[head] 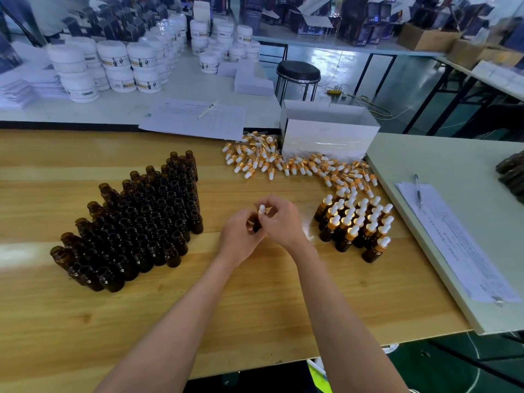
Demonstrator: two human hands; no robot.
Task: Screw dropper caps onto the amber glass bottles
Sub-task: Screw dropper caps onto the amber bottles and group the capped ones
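My left hand [240, 236] grips a small amber glass bottle [257, 226] above the middle of the wooden table [198, 307]. My right hand [280, 219] pinches the dropper cap [261, 209], gold collar and white bulb, sitting on that bottle's neck. To the left stands a large block of open amber bottles [136, 222]. On the right is a group of capped bottles [357, 225]. Loose dropper caps [283, 161] lie in a heap at the back.
A white cardboard box [326, 131] stands behind the loose caps. Paper sheets with a pen [195, 117] lie at the back. On the right, a pale board [411, 171] carries papers and a pen [418, 191]. White jars [113, 66] crowd the far table; a black stool [297, 73] stands beyond.
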